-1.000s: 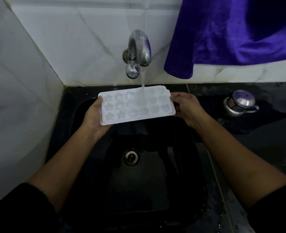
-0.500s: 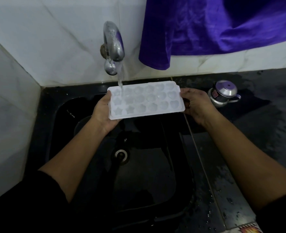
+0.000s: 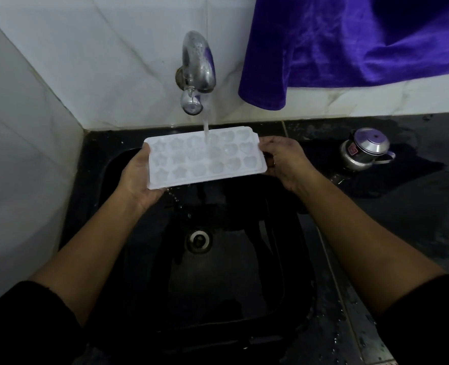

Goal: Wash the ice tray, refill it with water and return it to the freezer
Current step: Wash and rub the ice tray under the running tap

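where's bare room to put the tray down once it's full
Widest: the wet black counter right of the sink, nearer than the steel pot. A narrow strip lies between pot and tap, below the purple cloth. Crowded over the sink: left hand and right hand hold the ice tray. The wall hugs its left side.

Both hands [image 3: 139,177] [image 3: 284,159] hold ice tray [image 3: 205,159] under running tap [image 3: 198,67].

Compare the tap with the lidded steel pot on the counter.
The tap is fixed to the tiled wall above the sink; the lidded steel pot stands on the wet counter to the sink's right. The tap is pouring water onto the ice tray; the pot is shut under its lid. Both are shiny metal.
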### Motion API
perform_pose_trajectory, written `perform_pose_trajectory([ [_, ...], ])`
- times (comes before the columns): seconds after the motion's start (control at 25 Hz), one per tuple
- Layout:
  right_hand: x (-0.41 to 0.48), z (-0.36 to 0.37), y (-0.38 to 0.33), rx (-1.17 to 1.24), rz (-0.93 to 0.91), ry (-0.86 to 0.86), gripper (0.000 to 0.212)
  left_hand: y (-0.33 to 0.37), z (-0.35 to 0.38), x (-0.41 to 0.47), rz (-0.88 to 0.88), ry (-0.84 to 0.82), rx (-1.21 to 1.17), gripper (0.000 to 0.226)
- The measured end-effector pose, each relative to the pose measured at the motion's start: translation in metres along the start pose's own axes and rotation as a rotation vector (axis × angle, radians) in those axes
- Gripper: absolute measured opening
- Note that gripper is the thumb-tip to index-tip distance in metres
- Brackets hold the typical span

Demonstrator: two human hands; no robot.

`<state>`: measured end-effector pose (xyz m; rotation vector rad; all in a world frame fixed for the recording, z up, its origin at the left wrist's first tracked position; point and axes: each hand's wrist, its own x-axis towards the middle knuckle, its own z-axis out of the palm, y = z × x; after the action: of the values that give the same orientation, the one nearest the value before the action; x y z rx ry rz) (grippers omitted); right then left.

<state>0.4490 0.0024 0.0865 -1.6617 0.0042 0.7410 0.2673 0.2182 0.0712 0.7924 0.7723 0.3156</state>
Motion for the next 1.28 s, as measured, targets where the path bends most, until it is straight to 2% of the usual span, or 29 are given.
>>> perform_pose_trajectory([
  [0.08, -0.001, 0.014, -0.003, -0.032, -0.003, -0.031, 0.017, 0.003, -0.013, -0.005, 0.02, 0.024, -0.015, 0.065],
  [0.28, 0.003, 0.045, -0.015, -0.145, -0.045, -0.106, 0.016, 0.007, -0.047, -0.012, 0.059, 0.097, -0.108, 0.049],
  [0.48, 0.021, 0.087, -0.063, -0.157, -0.08, -0.106, 0.042, 0.0, -0.071, -0.018, 0.048, 0.166, -0.122, 0.05],
  [0.68, 0.045, 0.125, -0.088, -0.104, -0.017, -0.14, 0.028, -0.009, -0.074, -0.026, 0.023, 0.197, -0.116, 0.056],
  [0.88, 0.043, 0.12, -0.084, 0.006, 0.106, -0.26, 0.029, -0.012, -0.074, -0.033, 0.02, 0.195, -0.145, 0.055],
  [0.96, 0.036, 0.117, -0.085, 0.02, 0.084, -0.26, 0.03, -0.013, -0.069, -0.038, 0.028, 0.184, -0.142, 0.057],
  [1.12, 0.008, 0.103, -0.067, -0.186, -0.023, -0.115, 0.026, -0.015, -0.068, -0.045, 0.037, 0.173, -0.133, 0.058],
  [1.28, -0.022, 0.066, -0.02, -0.304, -0.025, -0.084, 0.016, -0.021, -0.071, -0.051, 0.023, 0.176, -0.158, 0.058],
])
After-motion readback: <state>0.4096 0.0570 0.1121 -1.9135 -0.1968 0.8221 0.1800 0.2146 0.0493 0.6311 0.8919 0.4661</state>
